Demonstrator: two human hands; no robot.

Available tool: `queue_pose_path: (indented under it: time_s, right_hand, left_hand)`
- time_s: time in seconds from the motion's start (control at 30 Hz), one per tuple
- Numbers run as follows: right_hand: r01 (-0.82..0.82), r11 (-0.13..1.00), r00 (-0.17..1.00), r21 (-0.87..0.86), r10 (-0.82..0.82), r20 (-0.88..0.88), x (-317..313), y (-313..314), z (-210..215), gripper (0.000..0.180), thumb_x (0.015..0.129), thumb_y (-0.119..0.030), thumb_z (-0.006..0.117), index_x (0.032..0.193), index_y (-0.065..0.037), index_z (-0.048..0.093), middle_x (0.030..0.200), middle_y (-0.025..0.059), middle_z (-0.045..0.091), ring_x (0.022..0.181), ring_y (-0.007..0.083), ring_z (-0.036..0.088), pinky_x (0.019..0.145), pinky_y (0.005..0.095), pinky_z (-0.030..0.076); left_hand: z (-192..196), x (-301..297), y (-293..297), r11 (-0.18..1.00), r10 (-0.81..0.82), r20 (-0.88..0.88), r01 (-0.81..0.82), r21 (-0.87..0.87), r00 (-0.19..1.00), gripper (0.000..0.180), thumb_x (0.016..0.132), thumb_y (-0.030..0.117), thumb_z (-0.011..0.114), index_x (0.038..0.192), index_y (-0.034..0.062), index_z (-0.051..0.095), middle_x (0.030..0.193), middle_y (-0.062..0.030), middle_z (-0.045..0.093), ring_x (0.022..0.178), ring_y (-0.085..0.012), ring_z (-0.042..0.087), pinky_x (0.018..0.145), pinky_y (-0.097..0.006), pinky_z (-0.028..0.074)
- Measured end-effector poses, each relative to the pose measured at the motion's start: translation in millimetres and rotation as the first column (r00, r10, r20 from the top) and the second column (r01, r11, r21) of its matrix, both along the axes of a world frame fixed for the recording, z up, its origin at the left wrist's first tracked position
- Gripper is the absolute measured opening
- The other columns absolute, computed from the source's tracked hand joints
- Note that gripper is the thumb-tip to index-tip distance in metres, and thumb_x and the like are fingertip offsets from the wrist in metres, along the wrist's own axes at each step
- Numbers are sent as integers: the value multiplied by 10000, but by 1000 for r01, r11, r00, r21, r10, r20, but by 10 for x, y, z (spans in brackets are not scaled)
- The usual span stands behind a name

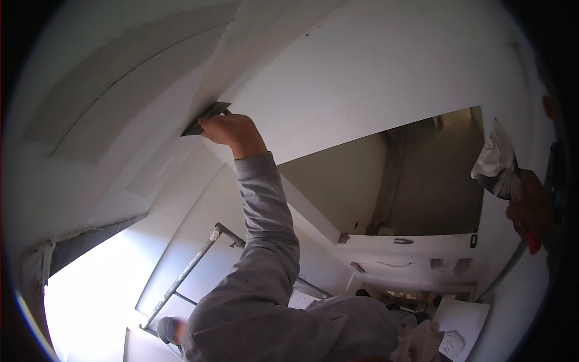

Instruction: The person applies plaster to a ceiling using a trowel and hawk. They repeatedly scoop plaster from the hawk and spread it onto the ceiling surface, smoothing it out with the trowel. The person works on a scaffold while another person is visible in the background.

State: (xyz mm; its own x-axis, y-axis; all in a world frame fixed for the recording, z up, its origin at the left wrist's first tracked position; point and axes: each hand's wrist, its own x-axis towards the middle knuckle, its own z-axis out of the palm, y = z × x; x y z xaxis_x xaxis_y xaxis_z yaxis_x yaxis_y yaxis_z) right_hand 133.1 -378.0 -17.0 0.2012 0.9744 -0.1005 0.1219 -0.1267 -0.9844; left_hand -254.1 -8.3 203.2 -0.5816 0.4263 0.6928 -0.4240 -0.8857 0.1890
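Note:
My left hand [234, 134], at the end of a raised grey sleeve, is closed on a wide, dark-bladed taping knife [207, 119]. Its blade lies against the pale plastered surface [181, 96], beside a long straight seam. Over at the right rim, in shadow, my right hand [528, 202] grips a putty knife [503, 183]. A thick lump of white joint compound [496, 151] sits on that blade, and a red handle end shows below the fingers.
Right of my arm is a large, dark rectangular opening [386, 175]. A metal scaffold frame [187, 268] stands lower left, near another person in a cap [170, 329]. Bright light fills the left opening [90, 301]. A white board [461, 320] with a whitish mound is lower right.

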Motion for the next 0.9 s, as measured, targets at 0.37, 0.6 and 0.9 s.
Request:
queue_pose_path:
  time_s: [0.37, 0.6, 0.9]
  right_hand:
    - [-1, 994, 974, -110, 26, 223, 164, 18, -101, 176, 760, 0, 666, 882, -34, 544, 622, 61, 554, 476, 156, 564, 436, 325, 477]
    - [-7, 991, 912, -130, 59, 406, 59, -4, 63, 142, 792, -93, 706, 826, -7, 598, 653, 85, 618, 497, 181, 607, 488, 335, 527]
    - [-27, 983, 898, -183, 105, 428, 75, -17, 116, 210, 871, -161, 693, 1003, -8, 636, 686, 46, 612, 489, 144, 558, 453, 305, 475]
  left_hand:
    - [-306, 1993, -1458, 978, 74, -286, -13, 209, 956, 511, 1071, 193, 446, 1535, 44, 292, 1256, -66, 524, 1023, -172, 544, 990, -301, 438]
    - [-316, 2966, -1815, 849, 433, -19, -400, 345, 901, 452, 1116, 80, 296, 1561, 2, 258, 1270, -71, 572, 1076, -130, 588, 1017, -236, 452]
    - [-545, 3385, -2470, 742, 606, -59, -537, 402, 793, 434, 1075, 45, 417, 1491, -58, 356, 1288, -142, 564, 1056, -208, 605, 944, -296, 487]
